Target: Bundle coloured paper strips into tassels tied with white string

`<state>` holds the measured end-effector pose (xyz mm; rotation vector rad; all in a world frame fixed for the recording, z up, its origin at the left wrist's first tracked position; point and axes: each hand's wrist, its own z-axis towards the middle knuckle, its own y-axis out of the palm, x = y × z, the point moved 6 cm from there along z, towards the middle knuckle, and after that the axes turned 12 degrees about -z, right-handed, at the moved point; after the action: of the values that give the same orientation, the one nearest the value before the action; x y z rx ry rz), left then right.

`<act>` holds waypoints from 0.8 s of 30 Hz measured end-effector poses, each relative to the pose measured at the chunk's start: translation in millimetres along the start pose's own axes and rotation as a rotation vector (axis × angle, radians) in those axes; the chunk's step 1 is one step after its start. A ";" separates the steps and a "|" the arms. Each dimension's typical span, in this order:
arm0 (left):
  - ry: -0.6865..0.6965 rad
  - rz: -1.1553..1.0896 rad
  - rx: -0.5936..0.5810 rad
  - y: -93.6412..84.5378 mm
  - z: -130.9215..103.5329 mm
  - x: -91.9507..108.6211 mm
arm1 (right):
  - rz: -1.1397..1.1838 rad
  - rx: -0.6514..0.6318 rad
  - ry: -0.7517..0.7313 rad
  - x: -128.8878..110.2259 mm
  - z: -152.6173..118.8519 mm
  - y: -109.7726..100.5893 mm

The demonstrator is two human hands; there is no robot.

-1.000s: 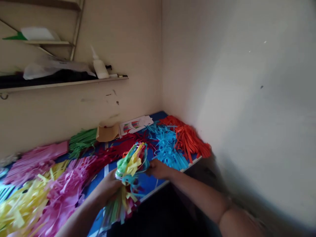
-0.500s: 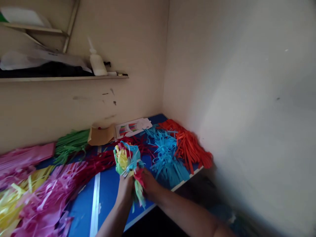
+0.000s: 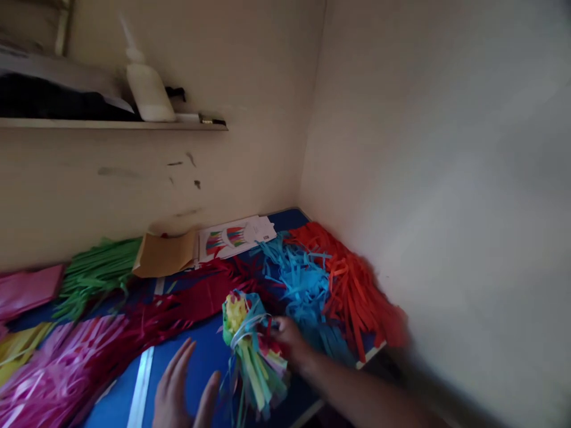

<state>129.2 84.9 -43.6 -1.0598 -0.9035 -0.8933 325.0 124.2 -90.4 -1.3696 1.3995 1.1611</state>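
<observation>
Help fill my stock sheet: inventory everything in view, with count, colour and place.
Tied bundle: one, multicoloured, front centre
Orange strips: one pile, orange, right
Blue strips: one pile, blue, right
Crimson strips: one pile, dark red, centre
Green strips: one pile, green, back left
Pink material: two piles, pink, left
Yellow strips: one pile, yellow, left
Brown paper: one, brown, back
Printed sheets: count unclear, white, back
Table: one, blue, below
Tape: one strip, white, table
Shelf: one, pale, upper left
Bottle: one, white, shelf
Soft heap: one, black and grey, shelf
Small items: several, white, black, shelf
Walls: two, pale, back and right
Left hand: one, open, front
Right hand: one, gripping bundle
</observation>
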 end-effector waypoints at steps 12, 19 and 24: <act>1.111 0.552 -0.348 97.8 11.3 38.8 | -1.267 -0.044 -0.592 -158.3 36.8 -22.7; 1.145 0.492 -0.405 82.7 17.8 32.6 | -1.678 -0.245 -0.504 -152.1 231.3 35.0; 1.156 0.410 -0.296 16.7 39.9 41.5 | -1.773 -0.362 -0.440 -128.8 254.3 11.1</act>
<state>152.7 120.5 -1.5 -0.7291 0.4042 -1.0862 311.0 400.3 -20.1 -1.6753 -0.5413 0.3375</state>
